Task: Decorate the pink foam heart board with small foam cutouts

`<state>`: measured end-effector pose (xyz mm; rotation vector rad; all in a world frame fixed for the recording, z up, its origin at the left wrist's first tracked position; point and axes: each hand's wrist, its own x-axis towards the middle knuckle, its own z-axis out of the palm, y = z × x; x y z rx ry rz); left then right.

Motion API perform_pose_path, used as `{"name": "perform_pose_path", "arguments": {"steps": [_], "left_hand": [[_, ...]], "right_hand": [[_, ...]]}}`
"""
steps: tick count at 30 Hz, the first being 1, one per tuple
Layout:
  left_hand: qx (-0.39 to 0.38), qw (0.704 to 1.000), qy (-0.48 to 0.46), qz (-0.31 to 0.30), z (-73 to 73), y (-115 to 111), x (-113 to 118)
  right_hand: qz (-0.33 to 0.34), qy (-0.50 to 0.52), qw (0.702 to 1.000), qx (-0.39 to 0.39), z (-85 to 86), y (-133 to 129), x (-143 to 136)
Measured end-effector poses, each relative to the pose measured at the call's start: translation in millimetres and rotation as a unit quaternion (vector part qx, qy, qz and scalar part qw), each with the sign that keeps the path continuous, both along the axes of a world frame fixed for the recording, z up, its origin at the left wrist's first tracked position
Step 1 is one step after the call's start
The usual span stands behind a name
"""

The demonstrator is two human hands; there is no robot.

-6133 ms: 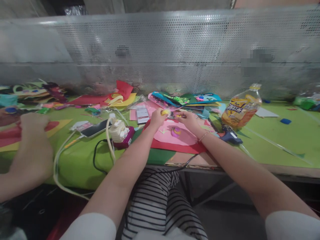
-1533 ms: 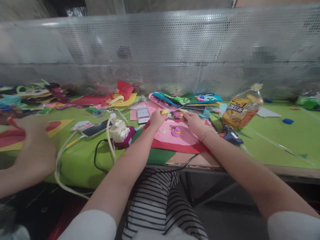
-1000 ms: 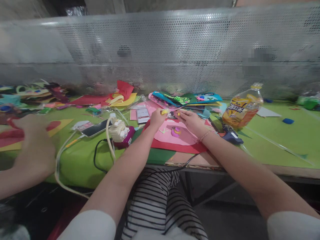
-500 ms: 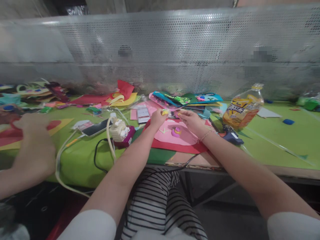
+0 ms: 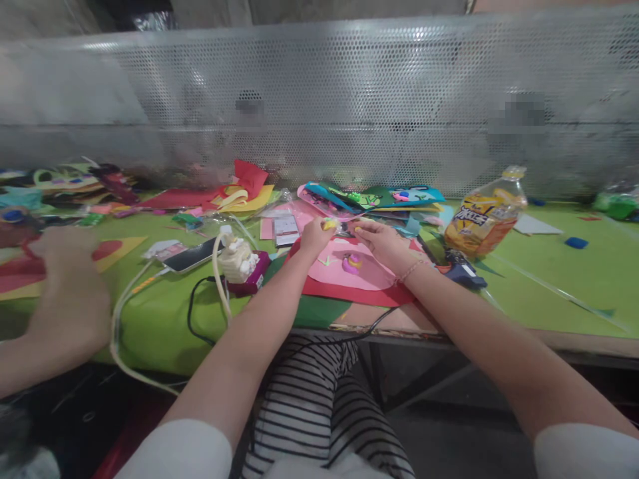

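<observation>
Pinching a lump of yellow clay (image 5: 329, 225), the left hand (image 5: 313, 238) has its fingers closed, its forearm slanting forward and inward. Between the forearms, a roundish purple-and-yellow clay figure (image 5: 352, 263) lies on pink paper (image 5: 369, 278), nearer the person than both hands' fingertips and closer to the right hand (image 5: 382, 241). That hand reaches inward, wrist low, thumb and fingers nearly together on a small yellow piece (image 5: 358, 229), apart from the lump.
</observation>
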<state>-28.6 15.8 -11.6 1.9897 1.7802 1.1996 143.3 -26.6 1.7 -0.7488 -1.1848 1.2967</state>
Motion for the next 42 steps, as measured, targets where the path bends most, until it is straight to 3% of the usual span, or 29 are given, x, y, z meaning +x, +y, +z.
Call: {"name": "perform_pose_path", "arguments": {"steps": [5,12,22,26,32,37,42], "left_hand": [[-0.01,1.0,0.006,0.015,0.6,-0.2,0.7],[0.003,1.0,0.003,0.008,-1.0,2.0,0.2],[-0.008,1.0,0.004,0.01,-0.8,0.8,-1.2],[-0.002,1.0,0.006,0.011,-1.4,1.5,-1.4],[-0.005,1.0,0.007,0.012,-1.4,0.9,-1.0],[-0.017,1.0,0.007,0.01,-1.2,0.9,-1.5],[-0.021,1.0,0.015,0.014,0.2,0.2,-1.7]], "right_hand": [[-0.034,-0.009,0.999,-0.021,-2.1,2.8,2.3],[0.004,0.035,0.999,-0.006,-5.2,6.1,2.1],[0.019,0.054,0.997,-0.045,0.4,-3.1,-1.3],[0.043,0.018,0.999,-0.028,3.0,-6.0,-2.0],[0.003,-0.007,1.0,-0.022,-0.7,-1.7,0.0],[0.059,0.0,0.998,-0.026,2.8,-8.5,-4.2],[0.009,-0.051,0.999,-0.015,2.8,-8.5,-3.2]]}}
